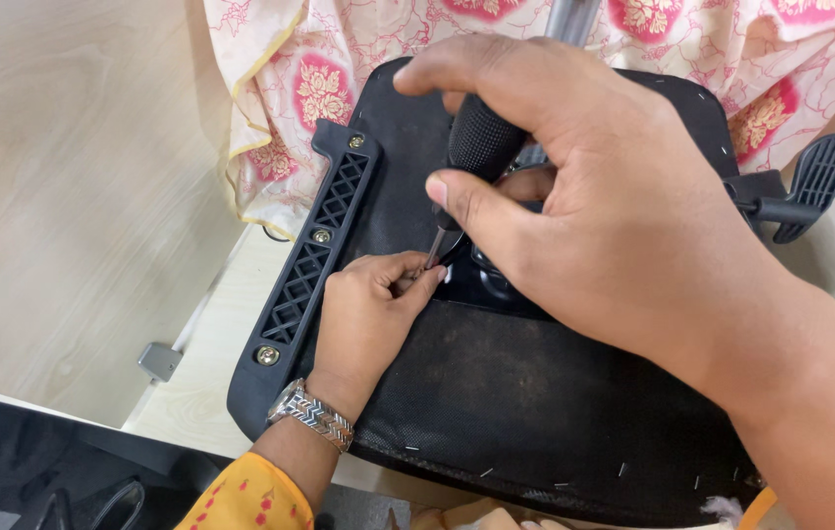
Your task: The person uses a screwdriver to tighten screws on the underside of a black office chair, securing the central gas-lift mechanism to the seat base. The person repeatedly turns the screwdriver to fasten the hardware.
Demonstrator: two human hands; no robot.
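Two hands work on the underside of an upturned chair seat [535, 412], which lies black and fabric-covered across a pale table [64, 196]. Nearest, the left hand [368, 314], a metal watch [311, 416] at its wrist, is closed in a pinch at the screwdriver's tip, steadying it at a fastener too hidden to see. Above it, the right hand [594, 206] is wrapped tight around the black textured handle of the screwdriver [476, 147], thumb along the shaft. Doing this well likely means keeping the shaft square to the fastener, pressing down firmly while turning, and keeping the pinching fingertips clear of the blade. Left of the hands, a black latticed bracket [317, 245] is screwed to the seat. Farther off lie a lever paddle [818, 182] and floral cloth [339, 59].
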